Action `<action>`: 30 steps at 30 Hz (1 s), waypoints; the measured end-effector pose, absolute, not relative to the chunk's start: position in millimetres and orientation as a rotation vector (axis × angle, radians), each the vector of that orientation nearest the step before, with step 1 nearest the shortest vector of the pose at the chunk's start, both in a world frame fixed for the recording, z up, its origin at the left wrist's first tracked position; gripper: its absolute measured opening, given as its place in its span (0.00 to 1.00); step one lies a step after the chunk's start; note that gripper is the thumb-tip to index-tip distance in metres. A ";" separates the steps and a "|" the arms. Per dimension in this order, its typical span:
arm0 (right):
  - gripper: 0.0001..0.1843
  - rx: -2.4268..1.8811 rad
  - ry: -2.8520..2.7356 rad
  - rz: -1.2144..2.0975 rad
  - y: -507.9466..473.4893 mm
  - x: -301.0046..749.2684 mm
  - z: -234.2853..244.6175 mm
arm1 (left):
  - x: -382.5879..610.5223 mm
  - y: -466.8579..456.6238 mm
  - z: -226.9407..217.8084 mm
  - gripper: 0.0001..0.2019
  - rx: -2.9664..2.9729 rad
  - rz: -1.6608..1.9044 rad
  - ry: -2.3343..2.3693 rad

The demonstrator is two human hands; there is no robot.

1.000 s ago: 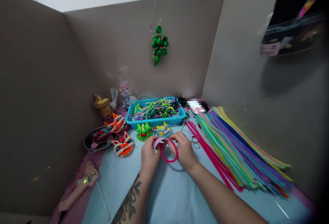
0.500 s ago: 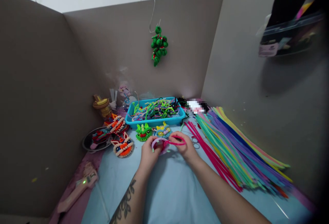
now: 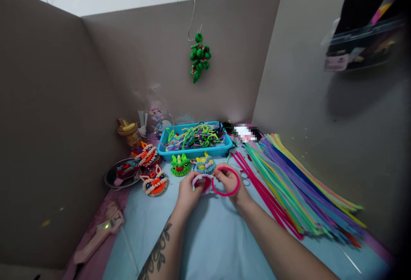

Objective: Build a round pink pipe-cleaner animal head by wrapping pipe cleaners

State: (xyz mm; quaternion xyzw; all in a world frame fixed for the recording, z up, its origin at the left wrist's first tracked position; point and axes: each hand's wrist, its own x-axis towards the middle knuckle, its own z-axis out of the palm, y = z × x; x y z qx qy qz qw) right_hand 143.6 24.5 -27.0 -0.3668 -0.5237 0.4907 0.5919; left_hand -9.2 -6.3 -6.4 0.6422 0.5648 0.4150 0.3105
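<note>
My left hand [image 3: 189,190] is closed on a small curved piece made of lilac and pink pipe cleaners [image 3: 199,179], held just above the blue cloth. A deep-pink pipe cleaner [image 3: 236,186] runs from that piece and bends into a wide loop. The fingers of my right hand [image 3: 227,179] pinch this pink pipe cleaner inside the loop. Just beyond my hands sit a green animal head [image 3: 180,165] and a light-blue and yellow one [image 3: 204,164], both of fuzzy pipe cleaner. An orange and cream head [image 3: 155,181] lies to the left.
A blue tray [image 3: 195,152] of tangled pipe cleaner pieces stands behind. Long pipe cleaners [image 3: 289,186] in several colours lie at right, near scissors [image 3: 245,179]. A pink glue gun [image 3: 102,230] with a green light rests at left, before a round dish [image 3: 112,179]. Grey panels surround the table.
The pink pipe cleaner has opened from a narrow, flat bend into a wide round loop around my right fingers. My left hand still holds the lilac and pink piece, slightly farther right.
</note>
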 end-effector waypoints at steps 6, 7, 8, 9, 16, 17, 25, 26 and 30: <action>0.12 -0.809 -1.101 1.217 25.5 142.1 -29.0 | -10.2 -7.3 -7.2 0.07 1.814 1.156 1.502; 0.12 -0.809 -1.088 1.220 25.5 141.9 -29.1 | -10.3 -7.1 -7.4 0.07 1.816 1.156 1.505; 0.12 -0.816 -1.087 1.219 25.4 141.8 -29.1 | -10.4 -6.8 -7.8 0.07 1.806 1.154 1.511; 0.13 -0.830 -1.101 1.213 25.2 141.7 -29.0 | -10.4 -6.4 -8.2 0.08 1.780 1.155 1.520; 0.08 -1.008 -1.335 1.015 19.5 141.9 -25.5 | -7.3 -5.1 -12.1 0.23 1.639 1.236 1.505; 0.07 -1.001 -1.369 1.010 18.2 141.7 -24.7 | -6.9 -5.7 -12.1 0.24 1.686 1.228 1.494; 0.03 -0.850 -1.593 0.995 13.3 139.9 -20.0 | -7.9 -12.4 -6.7 0.15 2.007 1.019 1.482; 0.03 -0.838 -1.604 0.956 13.9 140.2 -19.9 | -8.1 -12.6 -6.3 0.12 2.066 0.985 1.476; 0.06 -0.818 -1.625 0.852 16.6 141.8 -20.6 | -7.9 -12.0 -5.8 0.07 2.237 0.876 1.495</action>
